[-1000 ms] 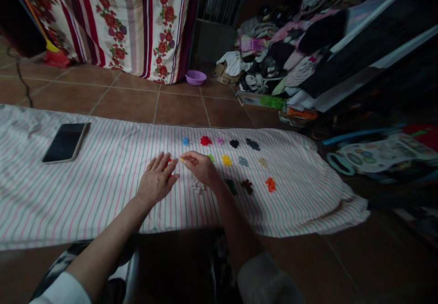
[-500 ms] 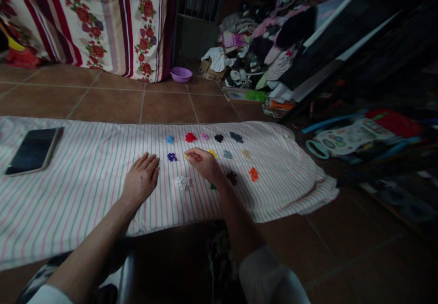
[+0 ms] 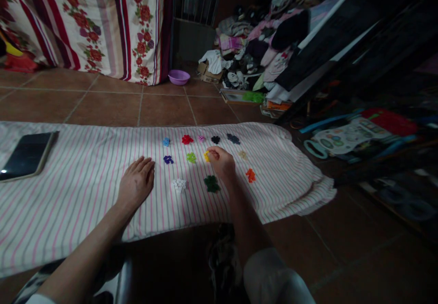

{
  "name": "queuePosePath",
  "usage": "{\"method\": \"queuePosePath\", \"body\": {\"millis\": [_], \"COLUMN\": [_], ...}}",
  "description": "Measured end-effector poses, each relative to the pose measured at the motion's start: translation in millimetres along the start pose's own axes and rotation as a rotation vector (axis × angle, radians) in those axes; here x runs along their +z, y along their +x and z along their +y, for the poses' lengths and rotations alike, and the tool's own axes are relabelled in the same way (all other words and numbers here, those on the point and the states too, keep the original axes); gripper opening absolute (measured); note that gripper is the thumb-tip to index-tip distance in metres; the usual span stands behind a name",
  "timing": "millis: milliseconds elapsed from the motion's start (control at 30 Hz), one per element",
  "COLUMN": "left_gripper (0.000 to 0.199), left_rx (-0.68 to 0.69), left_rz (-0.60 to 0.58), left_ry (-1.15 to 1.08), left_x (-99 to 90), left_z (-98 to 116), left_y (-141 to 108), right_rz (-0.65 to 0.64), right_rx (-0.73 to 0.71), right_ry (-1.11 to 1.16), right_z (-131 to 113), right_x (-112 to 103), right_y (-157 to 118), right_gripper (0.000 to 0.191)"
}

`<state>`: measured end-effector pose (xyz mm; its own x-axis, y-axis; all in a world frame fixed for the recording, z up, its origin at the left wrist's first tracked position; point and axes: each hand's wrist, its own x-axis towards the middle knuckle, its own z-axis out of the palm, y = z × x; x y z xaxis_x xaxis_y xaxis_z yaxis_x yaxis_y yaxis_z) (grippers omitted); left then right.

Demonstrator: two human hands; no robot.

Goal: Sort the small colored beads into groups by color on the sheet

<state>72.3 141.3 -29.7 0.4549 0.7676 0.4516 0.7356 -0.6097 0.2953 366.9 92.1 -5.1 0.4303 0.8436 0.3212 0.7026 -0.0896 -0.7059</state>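
Small piles of coloured pieces lie on a striped cloth (image 3: 102, 176). My right hand (image 3: 221, 160) has its fingers pinched at the yellow pile (image 3: 206, 156); whether a piece is between the fingertips is too small to tell. Left of it are the lime green pile (image 3: 190, 158) and the dark blue pile (image 3: 168, 159). Nearer me sit the white pile (image 3: 179, 185) and the dark green pile (image 3: 212, 184). My left hand (image 3: 137, 180) rests flat on the cloth, holding nothing. Farther back are the light blue (image 3: 166, 142), red (image 3: 187, 139), pink (image 3: 201, 138) and black (image 3: 215, 139) piles.
A phone (image 3: 28, 155) lies at the cloth's left. Orange pieces (image 3: 250, 175), beige pieces (image 3: 242, 155) and dark grey pieces (image 3: 233, 138) are at the right. Beyond, on the tiled floor, stand a purple basin (image 3: 179, 77) and a heap of clothes (image 3: 263, 44).
My right hand has moved right, from beside the lime green pile's spot to the yellow pile, uncovering the lime green and dark green piles. My left hand stays flat. The view has shifted slightly.
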Motion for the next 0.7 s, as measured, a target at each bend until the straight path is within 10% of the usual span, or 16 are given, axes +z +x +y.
{"method": "queuePosePath", "body": {"millis": [700], "left_gripper": [0.040], "left_rx": [-0.005], "left_rz": [-0.032], "left_ry": [0.024], "left_x": [-1.2], "left_z": [0.9], "left_y": [-1.3], "right_rz": [0.011], "right_rx": [-0.077], "right_ry": [-0.278], "right_z": [33.1], "right_x": [2.8], "right_y": [-0.8], "right_gripper": [0.028]}}
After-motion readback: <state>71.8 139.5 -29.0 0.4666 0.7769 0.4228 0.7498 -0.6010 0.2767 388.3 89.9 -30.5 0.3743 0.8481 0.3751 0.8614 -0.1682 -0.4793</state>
